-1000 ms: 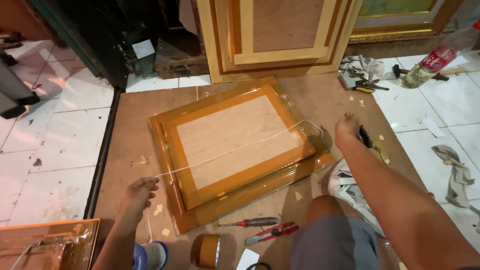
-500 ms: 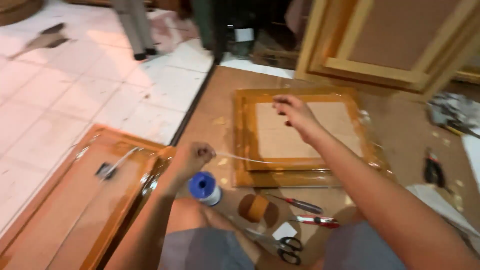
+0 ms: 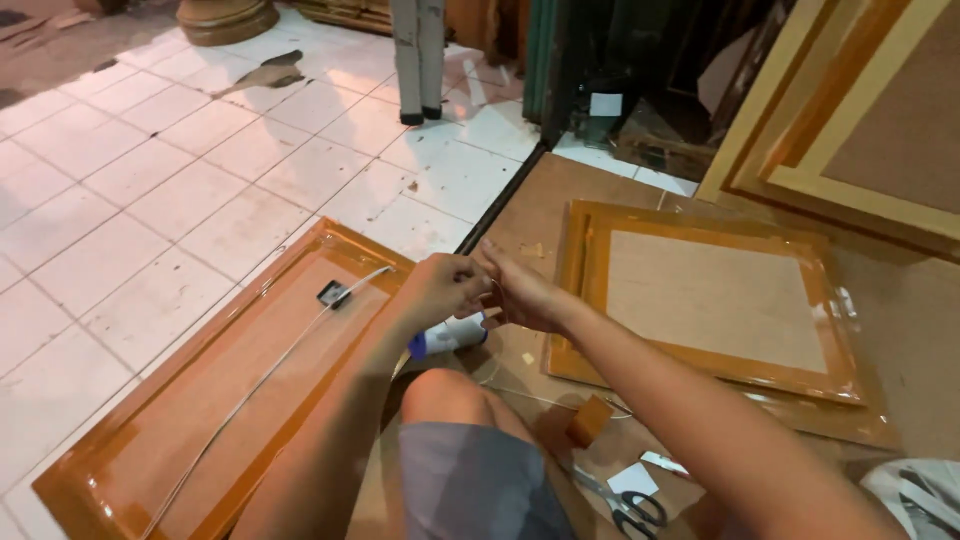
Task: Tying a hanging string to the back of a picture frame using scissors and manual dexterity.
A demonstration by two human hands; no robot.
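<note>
At frame centre, left hand (image 3: pixel 440 288) and right hand (image 3: pixel 522 295) met, both pinched closed on thin white string (image 3: pixel 262 380). Judged light, limp, slippery; best gripped near its end.

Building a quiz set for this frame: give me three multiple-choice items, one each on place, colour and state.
1. Where do the scissors lie?
A. on the white tiles
B. on the brown board near the knee
C. on a frame

2. What colour is the cap of the bottle under the hands?
A. blue
B. red
C. green

3. How are the left hand and right hand placed?
A. far apart
B. flat on the floor
C. together, pinching a thin string

Answers: B, they rest on the board by the knee; A, the cap shows blue; C, fingertips meet mid-frame.
</note>
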